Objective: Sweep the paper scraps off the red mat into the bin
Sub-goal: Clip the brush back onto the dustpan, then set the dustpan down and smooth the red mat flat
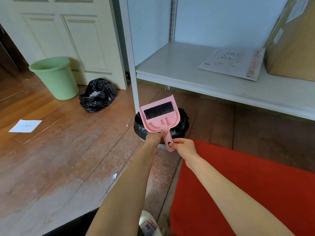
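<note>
The wooden floor [59, 159] was worn planking, dull, with pale dust in its grain. On it, at 4 o'clock in the view, lay the mat [247, 184]: flat, red and felt-like, with no scraps visible on the part in view. A white metal shelf [187, 70] stood at 1 o'clock, smooth and hard. The bin [183, 123] sat on the floor just beside the mat's 11 o'clock corner. It was round and lined with a crinkled, glossy black bag, and a pale fleck showed inside.

Held over the bin was the dustpan [156, 124], thin moulded pink plastic, with the brush [159, 110] nested in it, black bristles pointing to 12 o'clock. Both looked light and stiff, and the plastic looked smooth enough to slip in a loose grip. The stacked handles at 6 o'clock were the natural hold, one for each hand once parted. The bristles would likely flex, and the pan's thin lip should sit flat on the felt.

The left hand [156, 137] was curled round the neck where handle met pan. The right hand [185, 147] pinched the handles' end between thumb and fingertips.

A scrap [115, 176] lay on the floor at 7 o'clock from the bin, apart from the mat. Paper that small would be nearly weightless and apt to flutter or cling to felt, so short, gentle strokes would probably suit.
</note>
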